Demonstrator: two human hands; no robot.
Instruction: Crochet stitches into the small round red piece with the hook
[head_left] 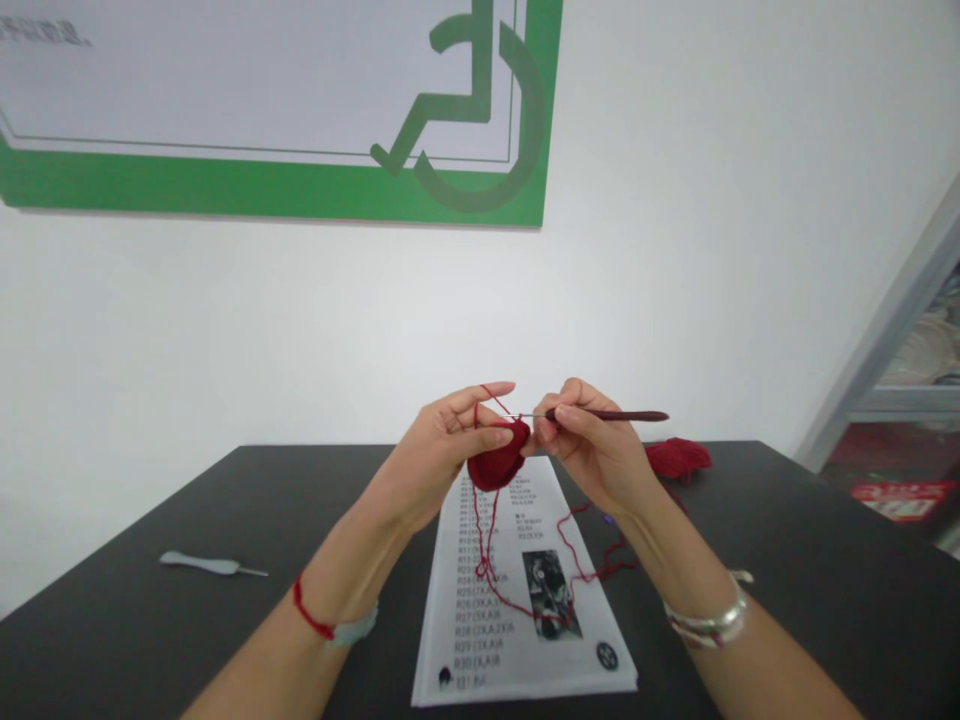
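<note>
Between thumb and fingers, my left hand [450,430] pinches a small rounded piece of dark red crochet work [496,466]. Red yarn runs over its raised index finger, and loose strands hang below the piece. My right hand [589,435] grips a crochet hook [630,415] with a dark brownish-red handle, held roughly level. The hook's thin metal shaft points left and meets the yarn at the top edge of the crochet piece. Both hands are close together above a printed pattern sheet [517,660].
A ball of red yarn [679,459] lies behind my right wrist, with a strand trailing across the paper. Far left on the black table [337,480] rests a grey-handled crochet hook [206,564]. A green-bordered sign [277,185] hangs on the white wall; shelving stands at the right.
</note>
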